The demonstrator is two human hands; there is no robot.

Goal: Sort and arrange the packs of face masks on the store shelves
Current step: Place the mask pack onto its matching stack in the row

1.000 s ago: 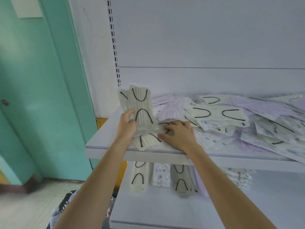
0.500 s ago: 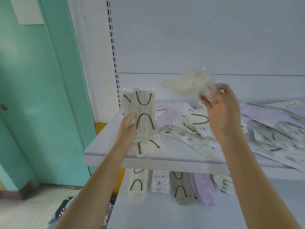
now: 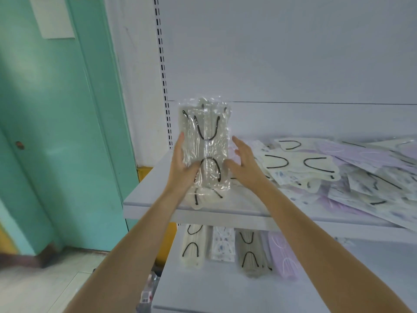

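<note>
My left hand (image 3: 181,164) grips a small upright stack of clear-wrapped beige mask packs (image 3: 206,145) with black ear loops, thumb across the front, above the left end of the upper shelf (image 3: 158,204). My right hand (image 3: 244,164) touches the stack's right edge with spread, straight fingers. One more beige pack (image 3: 203,199) lies flat on the shelf just below the stack. A loose pile of cream, lilac and patterned mask packs (image 3: 327,172) covers the shelf to the right.
On the lower shelf (image 3: 203,288) stand sorted rows: cream packs (image 3: 191,247), patterned packs (image 3: 222,245), grey packs (image 3: 250,251) and lilac packs (image 3: 283,254). A slotted upright (image 3: 162,71) and a teal door (image 3: 45,132) lie to the left.
My right hand, which held a pack up at the right, has come left and down to the stack; that pack now lies on the front of the stack in my left hand.
</note>
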